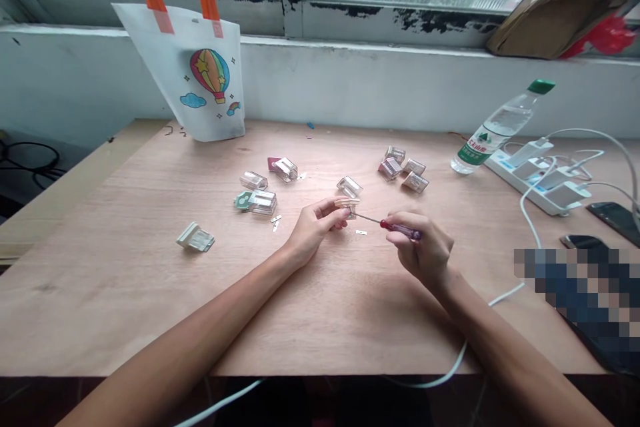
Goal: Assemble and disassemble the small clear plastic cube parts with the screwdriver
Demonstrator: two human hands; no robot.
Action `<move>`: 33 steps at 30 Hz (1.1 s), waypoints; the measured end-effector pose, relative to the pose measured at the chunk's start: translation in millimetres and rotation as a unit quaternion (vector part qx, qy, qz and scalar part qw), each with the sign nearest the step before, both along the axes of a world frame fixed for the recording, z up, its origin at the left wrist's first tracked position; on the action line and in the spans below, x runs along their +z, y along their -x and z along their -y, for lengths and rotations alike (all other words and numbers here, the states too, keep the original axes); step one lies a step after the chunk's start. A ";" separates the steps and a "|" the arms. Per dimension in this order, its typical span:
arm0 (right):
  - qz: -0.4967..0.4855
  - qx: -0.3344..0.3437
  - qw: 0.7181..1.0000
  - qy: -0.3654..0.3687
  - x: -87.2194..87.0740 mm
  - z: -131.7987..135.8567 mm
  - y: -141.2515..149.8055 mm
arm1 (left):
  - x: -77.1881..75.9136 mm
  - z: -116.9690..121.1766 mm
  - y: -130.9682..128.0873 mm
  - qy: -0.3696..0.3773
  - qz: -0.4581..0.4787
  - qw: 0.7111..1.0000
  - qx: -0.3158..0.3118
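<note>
Near the middle of the table, my left hand (316, 225) pinches a small clear plastic case (349, 207). My right hand (423, 243) is closed round the handle of a screwdriver (400, 229) with a red and purple see-through grip. The screwdriver's thin shaft points left, and its tip meets the case at my left fingers. Just behind, another clear case (349, 187) lies on the wood. A small flat metal piece (361, 233) rests below the held case. More flat metal pieces (276, 220) lie left of my left hand.
Several clear cases (263, 201) lie to the left, and a pile of cases (404, 168) sits back right. One pale case (196, 238) is farther left. A white bag (215, 113), water bottle (487, 137), power strip (537, 180) and phones (617, 219) stand or lie around; a white cable (530, 213) crosses the right side.
</note>
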State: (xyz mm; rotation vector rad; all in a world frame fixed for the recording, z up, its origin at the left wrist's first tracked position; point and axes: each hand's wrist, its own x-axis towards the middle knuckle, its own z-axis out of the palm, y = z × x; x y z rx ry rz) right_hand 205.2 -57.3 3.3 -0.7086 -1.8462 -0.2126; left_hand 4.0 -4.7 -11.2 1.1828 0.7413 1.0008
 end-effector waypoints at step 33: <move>-0.096 -0.011 0.989 0.111 15.6 -31.9 -1.5 | -10.4 -6.8 1.1 0.020 -0.021 0.999 0.035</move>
